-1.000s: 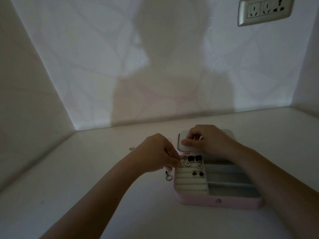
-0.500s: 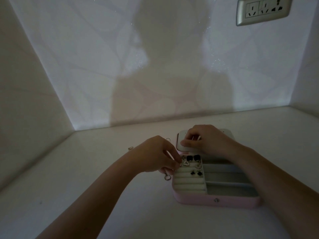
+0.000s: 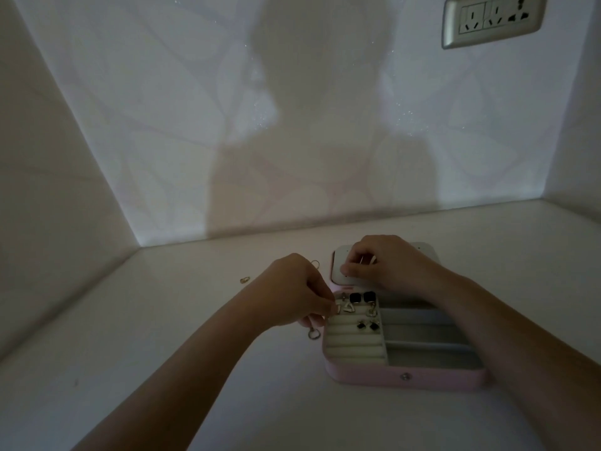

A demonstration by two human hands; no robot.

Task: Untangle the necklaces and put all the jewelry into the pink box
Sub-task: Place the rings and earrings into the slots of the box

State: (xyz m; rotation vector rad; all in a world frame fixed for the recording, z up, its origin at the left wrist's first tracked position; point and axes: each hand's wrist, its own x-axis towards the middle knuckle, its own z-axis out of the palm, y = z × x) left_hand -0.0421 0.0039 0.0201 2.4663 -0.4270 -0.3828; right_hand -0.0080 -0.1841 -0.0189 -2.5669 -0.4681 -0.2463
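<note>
Dim white alcove; white tabletop (image 3: 162,369) runs back into the corner, wall socket (image 3: 492,19) top right, a person's shadow (image 3: 309,125) on the back wall. Pink box (image 3: 406,380) sits open on the tabletop right of centre, its lid (image 3: 336,271) laid back behind it. Left hand (image 3: 292,291) is at the box's left rim, fingers curled, thumb and forefinger pinched on a small silver piece (image 3: 338,309) at the edge of the ring rolls (image 3: 354,343); a metal loop (image 3: 313,334) hangs under that hand, just outside the box. Right hand (image 3: 387,265) is on the lid, fingers curled with tips near the thumb; I can't tell whether it's clamped on anything. Seated in the ring rolls: two black square earrings (image 3: 355,298), a silver triangle earring (image 3: 348,308), two small black studs (image 3: 361,325). Loose on the tabletop: one ring (image 3: 314,264) just behind the left hand, a second ring (image 3: 244,280) further left.
</note>
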